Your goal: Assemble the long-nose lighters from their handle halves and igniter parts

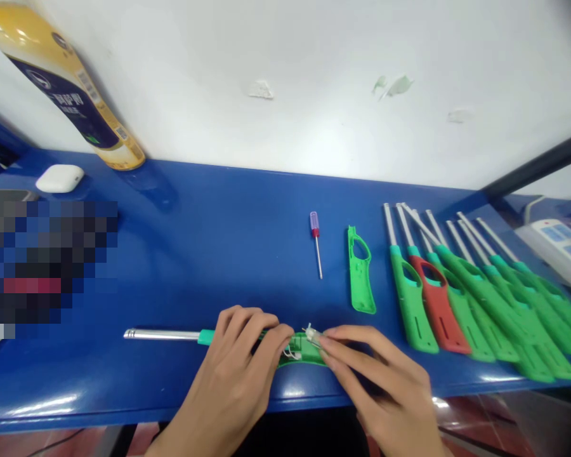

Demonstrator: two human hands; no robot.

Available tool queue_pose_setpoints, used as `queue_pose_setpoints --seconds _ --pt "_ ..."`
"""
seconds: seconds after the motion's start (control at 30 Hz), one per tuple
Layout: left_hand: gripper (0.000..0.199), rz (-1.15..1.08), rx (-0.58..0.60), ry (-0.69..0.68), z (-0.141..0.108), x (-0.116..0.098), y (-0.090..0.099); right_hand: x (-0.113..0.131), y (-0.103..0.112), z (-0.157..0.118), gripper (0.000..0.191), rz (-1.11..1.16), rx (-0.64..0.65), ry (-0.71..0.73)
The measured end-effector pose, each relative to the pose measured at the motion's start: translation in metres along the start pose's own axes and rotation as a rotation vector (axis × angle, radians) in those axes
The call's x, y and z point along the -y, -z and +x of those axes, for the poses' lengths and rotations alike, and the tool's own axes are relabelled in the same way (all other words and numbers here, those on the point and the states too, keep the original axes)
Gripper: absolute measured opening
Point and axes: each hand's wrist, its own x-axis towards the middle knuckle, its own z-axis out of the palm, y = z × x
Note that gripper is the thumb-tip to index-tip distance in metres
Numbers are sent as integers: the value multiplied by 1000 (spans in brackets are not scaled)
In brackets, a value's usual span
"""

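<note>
Near the table's front edge lies an opened green lighter body (290,355) with a long metal tube (164,334) pointing left. My left hand (240,355) is closed round its handle, fingertips at the open shell, where white wires show. Between the thumb and fingers of my right hand (380,374) is a small clear-and-white part (313,335), held just over the shell's right portion. A loose green half shell (361,279) rests behind my right hand. Left of it is a screwdriver (316,241) with a purple and red handle.
Several long-necked lighters, green (416,317) and one red (445,311), lie at the right. A yellow bottle (71,89) and white case (59,178) stand at the back left. Dark blurred items lie at the left; a white power strip (559,247) is far right.
</note>
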Motion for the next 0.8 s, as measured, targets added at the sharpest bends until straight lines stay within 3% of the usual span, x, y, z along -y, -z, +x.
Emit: queue_pose_setpoints --seconds 0.23,0.4,0.53,0.67,0.8 --pt "27 15 -8 0 0 2 0 3 2 5 31 -44 -51 -14" --pt "29 32 -31 -4 0 1 0 -8 18 15 28 -214 -120 -66" --pt "34 39 -77 0 -2 1 1 -18 32 25 16 -253 -209 -222" --pt "37 71 -137 48 -10 9 14 -25 39 26 26 -187 -268 -405" --pt "34 143 -139 105 -25 23 30 -28 41 23 32 -86 -249 -448"
